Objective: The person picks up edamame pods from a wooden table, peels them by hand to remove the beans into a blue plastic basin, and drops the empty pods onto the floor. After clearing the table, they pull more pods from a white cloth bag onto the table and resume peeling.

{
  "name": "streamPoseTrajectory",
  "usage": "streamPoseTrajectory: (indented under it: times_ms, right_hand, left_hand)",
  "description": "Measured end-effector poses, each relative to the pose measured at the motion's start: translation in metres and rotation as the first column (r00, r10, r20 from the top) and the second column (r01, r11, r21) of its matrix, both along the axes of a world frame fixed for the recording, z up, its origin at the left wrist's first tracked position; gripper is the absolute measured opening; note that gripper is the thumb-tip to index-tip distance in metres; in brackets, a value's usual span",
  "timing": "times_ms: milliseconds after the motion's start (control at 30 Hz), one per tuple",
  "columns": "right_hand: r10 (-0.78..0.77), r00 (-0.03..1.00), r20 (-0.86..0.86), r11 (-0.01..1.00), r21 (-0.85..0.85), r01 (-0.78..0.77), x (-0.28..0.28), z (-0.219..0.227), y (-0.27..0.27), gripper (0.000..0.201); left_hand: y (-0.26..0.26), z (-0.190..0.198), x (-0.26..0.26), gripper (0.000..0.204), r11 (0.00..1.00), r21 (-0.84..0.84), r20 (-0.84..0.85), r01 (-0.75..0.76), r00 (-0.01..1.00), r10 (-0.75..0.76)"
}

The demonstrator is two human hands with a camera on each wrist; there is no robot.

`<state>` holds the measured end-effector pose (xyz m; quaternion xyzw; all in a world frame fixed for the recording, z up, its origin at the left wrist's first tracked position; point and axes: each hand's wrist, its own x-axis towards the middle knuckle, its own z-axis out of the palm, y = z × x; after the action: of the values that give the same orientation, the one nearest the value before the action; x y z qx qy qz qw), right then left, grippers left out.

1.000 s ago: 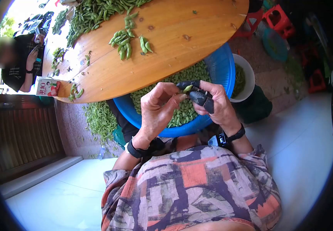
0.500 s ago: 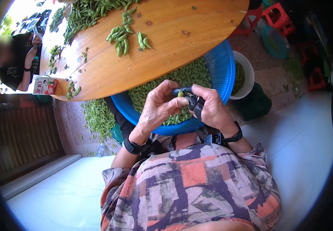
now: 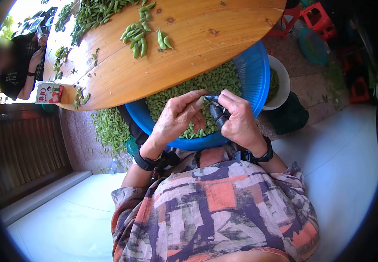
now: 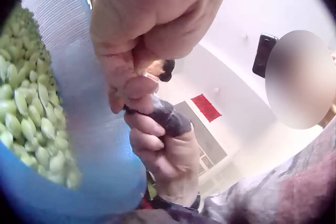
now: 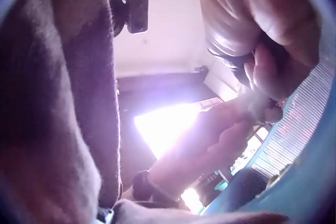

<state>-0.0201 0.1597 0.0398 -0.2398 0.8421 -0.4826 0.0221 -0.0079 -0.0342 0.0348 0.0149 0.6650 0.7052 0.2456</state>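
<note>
Over a blue basin (image 3: pixel 262 81) filled with shelled green beans (image 3: pixel 215 83), my two hands meet at a small green soybean pod (image 3: pixel 206 102). My left hand (image 3: pixel 176 117) pinches it between thumb and fingers. From the other side my right hand (image 3: pixel 240 120) grips it, black covers (image 3: pixel 218 114) on its thumb and index finger. Fingers hide most of the pod. In the left wrist view the fingertips of both hands come together beside the basin's ribbed wall (image 4: pixel 79 45). Glare and shadow blur the same meeting point in the right wrist view.
A wooden table (image 3: pixel 184 52) overhangs the basin, bearing a heap of pods (image 3: pixel 95 19), loose pods (image 3: pixel 135 37) and a drink carton (image 3: pixel 48 92). Nearby stand a white bucket (image 3: pixel 285 78) and red stools (image 3: pixel 318 22). More pods (image 3: pixel 110 131) lie on the floor. Another person (image 3: pixel 18 65) sits across.
Both hands stay together over the basin. The pod has turned and is now mostly covered by fingers. My right fingers have curled in more, and my left fingers have shifted along the pod.
</note>
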Motion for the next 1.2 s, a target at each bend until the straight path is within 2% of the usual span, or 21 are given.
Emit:
streamPoseTrajectory:
  times_ms: [67, 100, 167, 300, 367, 400, 467, 500, 567, 667, 800, 900, 967, 1067, 1200]
  right_hand:
    - [-0.012, 0.998, -0.064, 1.000, 0.007, 0.013, 0.005, -0.003, -0.007, 0.025]
    - [-0.022, 0.991, -0.130, 1.000, 0.013, 0.024, 0.008, -0.005, -0.009, 0.029]
    - [0.012, 0.994, -0.107, 0.998, 0.063, -0.005, 0.010, -0.006, -0.010, 0.034]
    - [-0.007, 0.992, -0.126, 0.997, 0.072, 0.016, 0.010, -0.014, -0.016, 0.036]
    - [-0.008, 0.992, -0.122, 0.996, 0.083, 0.018, 0.010, -0.014, -0.020, 0.037]
    - [-0.003, 0.993, -0.121, 0.997, 0.072, 0.012, 0.012, -0.013, -0.023, 0.038]
    - [0.028, 0.992, -0.122, 0.996, 0.090, -0.017, 0.013, -0.016, -0.024, 0.043]
    - [0.028, 0.992, -0.122, 0.996, 0.091, -0.017, 0.012, -0.017, -0.025, 0.043]
    - [0.021, 0.987, -0.162, 0.995, 0.105, -0.004, 0.011, -0.018, -0.027, 0.045]
    - [-0.008, 0.982, -0.187, 0.995, 0.095, 0.026, 0.009, -0.021, -0.027, 0.047]
    - [-0.070, 0.984, -0.167, 0.997, 0.025, 0.076, 0.009, -0.022, -0.030, 0.042]
    - [-0.074, 0.983, -0.171, 0.997, -0.009, 0.073, 0.005, -0.021, -0.029, 0.038]
    - [-0.147, 0.954, -0.259, 0.989, -0.072, 0.133, 0.003, -0.023, -0.030, 0.032]
    - [-0.178, 0.949, -0.261, 0.984, -0.053, 0.170, 0.005, -0.019, -0.029, 0.028]
    - [-0.153, 0.948, -0.278, 0.987, -0.081, 0.136, -0.001, -0.020, -0.027, 0.025]
  left_hand:
    - [0.006, -0.005, 0.001, 0.033, 0.983, 0.142, 0.050, -0.119, 0.992, 0.113]
    - [0.008, -0.008, 0.002, 0.033, 0.983, 0.143, 0.052, -0.118, 0.992, 0.112]
    - [0.010, -0.013, 0.005, 0.035, 0.957, 0.220, 0.077, -0.188, 0.982, 0.175]
    - [0.016, -0.016, 0.009, 0.035, 0.965, 0.152, -0.006, -0.213, 0.976, 0.217]
    - [0.020, -0.017, 0.008, 0.033, 0.955, 0.095, -0.016, -0.282, 0.958, 0.285]
    - [0.022, -0.017, 0.008, 0.033, 0.955, 0.095, -0.016, -0.281, 0.959, 0.284]
    - [0.026, -0.014, 0.009, 0.034, 0.904, 0.158, 0.054, -0.397, 0.918, 0.394]
    - [0.026, -0.016, 0.008, 0.034, 0.904, 0.158, 0.054, -0.397, 0.918, 0.393]
    - [0.027, -0.022, 0.007, 0.035, 0.845, 0.305, 0.159, -0.440, 0.898, 0.410]
    - [0.032, -0.029, 0.005, 0.037, 0.787, 0.381, 0.202, -0.485, 0.874, 0.441]
    - [0.030, -0.031, 0.005, 0.040, 0.780, 0.409, 0.264, -0.473, 0.880, 0.396]
    - [0.035, -0.028, 0.004, 0.040, 0.733, 0.456, 0.260, -0.505, 0.863, 0.433]
    - [0.037, -0.023, 0.003, 0.036, 0.678, 0.517, 0.323, -0.523, 0.852, 0.412]
    - [0.037, -0.033, 0.006, 0.032, 0.635, 0.549, 0.341, -0.544, 0.839, 0.424]
    - [0.030, -0.040, 0.007, 0.023, 0.689, 0.532, 0.343, -0.493, 0.869, 0.357]
